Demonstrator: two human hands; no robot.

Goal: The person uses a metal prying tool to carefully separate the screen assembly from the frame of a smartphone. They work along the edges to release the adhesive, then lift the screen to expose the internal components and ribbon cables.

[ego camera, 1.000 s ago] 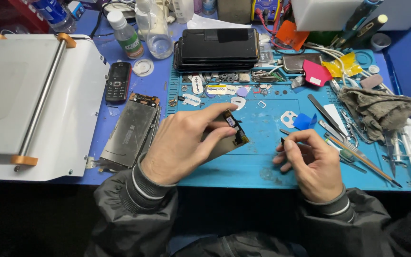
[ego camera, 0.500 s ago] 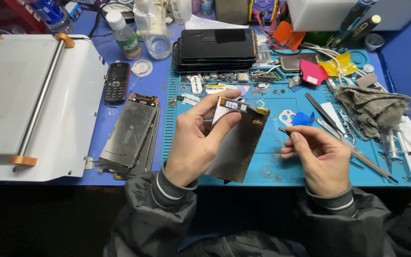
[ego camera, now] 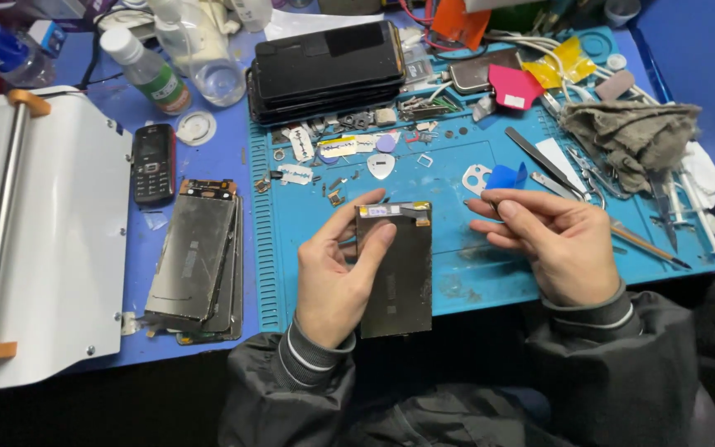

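Head view, the only one. Left hand point(ego camera: 339, 277) holds a dark phone screen panel point(ego camera: 396, 277) upright over the near edge of the blue work mat point(ego camera: 448, 178); thumb on the panel's face near its top, fingers wrapped round the left edge and behind. Panel's long axis runs near-to-far, with the gold flex strip at the far end. Bottom edge overhangs the mat towards the body.

Right hand point(ego camera: 558, 240) sits just right of the panel, apart from it, fingers pinched narrow on a thin dark tool point(ego camera: 496, 201) whose tip points left, towards the panel's top right corner. Tool is too small to identify; possibly tweezers. Panel lies directly left of the right hand, so the gap between tip and flex end is the relation that matters here. Left hand is the nearer one, already in contact.

Around: stack of bare screen panels point(ego camera: 196, 257) well left on the blue table; small black keypad phone point(ego camera: 153, 163) beyond them; stack of black phones point(ego camera: 328, 66) at the mat's far edge; grey rag point(ego camera: 631, 136) far right; white machine point(ego camera: 35, 240) at far left.
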